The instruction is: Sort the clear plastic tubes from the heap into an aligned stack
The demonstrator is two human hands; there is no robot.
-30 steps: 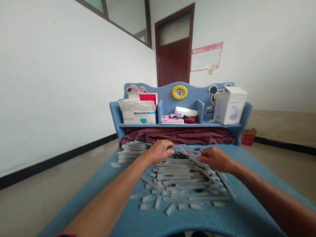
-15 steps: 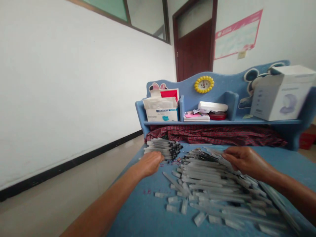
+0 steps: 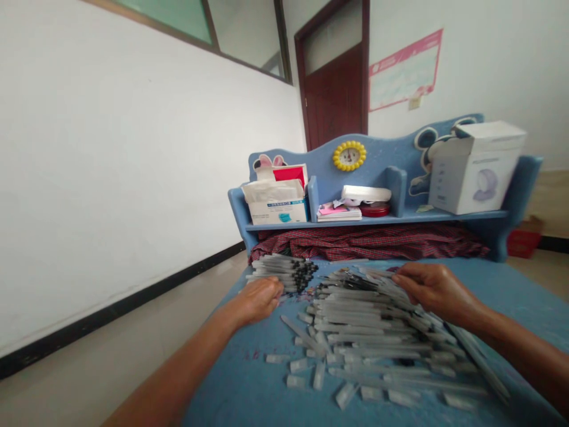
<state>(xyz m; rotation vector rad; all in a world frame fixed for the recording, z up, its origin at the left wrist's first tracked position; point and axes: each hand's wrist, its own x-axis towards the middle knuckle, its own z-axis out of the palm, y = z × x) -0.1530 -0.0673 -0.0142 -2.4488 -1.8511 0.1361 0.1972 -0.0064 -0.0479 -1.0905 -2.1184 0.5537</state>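
Observation:
My left hand (image 3: 262, 298) is closed beside a stack of pens (image 3: 278, 270) with black ends, at the table's far left. What its fingers hold, if anything, is hidden. At the upper right edge of a large heap of translucent pen barrels (image 3: 360, 314), my right hand (image 3: 424, 284) pinches what looks like the end of a pen barrel (image 3: 377, 273). Short clear pen caps (image 3: 345, 394) lie loose along the heap's near and left sides. Several dark, thin pieces (image 3: 362, 281) rest on top of the heap.
The blue table (image 3: 235, 370) backs onto a blue shelf (image 3: 400, 218). On it stand a mask box (image 3: 280, 209), a stack of papers (image 3: 340, 214), a red round tin (image 3: 374, 210) and a large white box (image 3: 473, 169). Checked cloth (image 3: 368, 242) lies bunched beneath. A white wall (image 3: 133, 160) is on the left.
The view has turned a little to the right, so the scene sits further left. Both hands keep nearly the same places over the table, the left drawn slightly nearer.

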